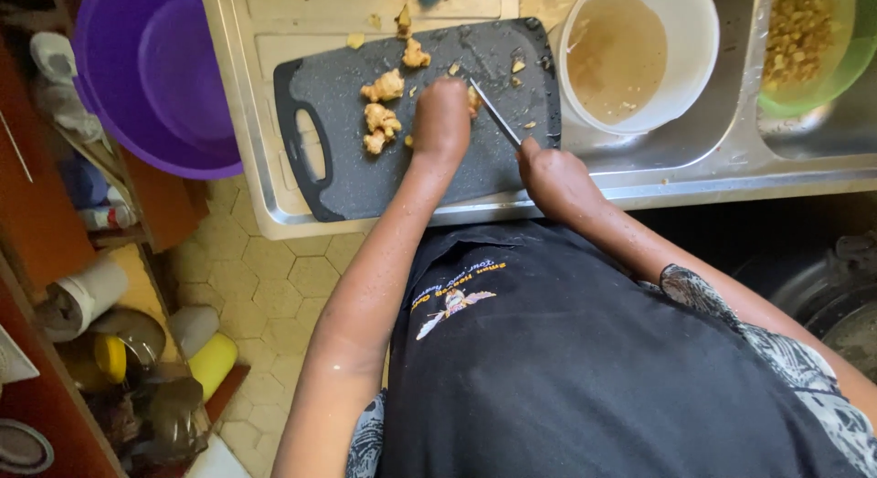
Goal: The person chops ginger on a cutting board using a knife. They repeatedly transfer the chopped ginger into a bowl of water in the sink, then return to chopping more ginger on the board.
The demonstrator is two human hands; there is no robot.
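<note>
A dark grey cutting board (338, 176) lies on the metal sink drainboard. Peeled ginger pieces (382, 122) sit on it, left of my hands. My left hand (442, 122) presses down on a ginger piece (473, 100) at the board's middle, mostly hiding it. My right hand (548, 172) grips the handle of a knife (496, 112), whose blade slants up-left to the piece under my left hand.
A white bucket (681, 85) of cloudy water stands in the sink basin right of the board. A green bowl (845, 67) of yellow bits sits at the far right. A purple basin (146, 71) is at left; bottles and containers crowd the floor below.
</note>
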